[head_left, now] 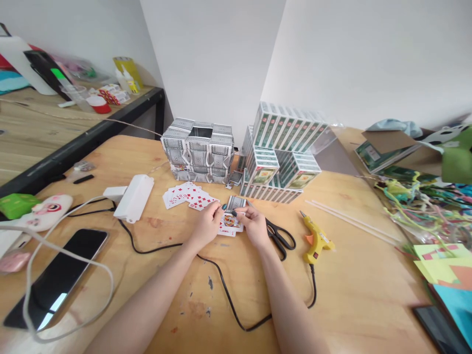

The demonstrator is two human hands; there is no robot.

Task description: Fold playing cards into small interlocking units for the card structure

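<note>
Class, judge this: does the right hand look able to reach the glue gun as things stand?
Probably yes: only the scissors, lying flat, come between the right hand and the glue gun, though that hand is busy at the cards.

One left hand point(208, 223) and one right hand point(255, 227); one pair of scissors point(275, 235); one yellow glue gun point(316, 240); two thin white sticks point(350, 222); one card structure point(199, 149); several playing cards point(177, 194), overlapping, exact number unclear.
</note>
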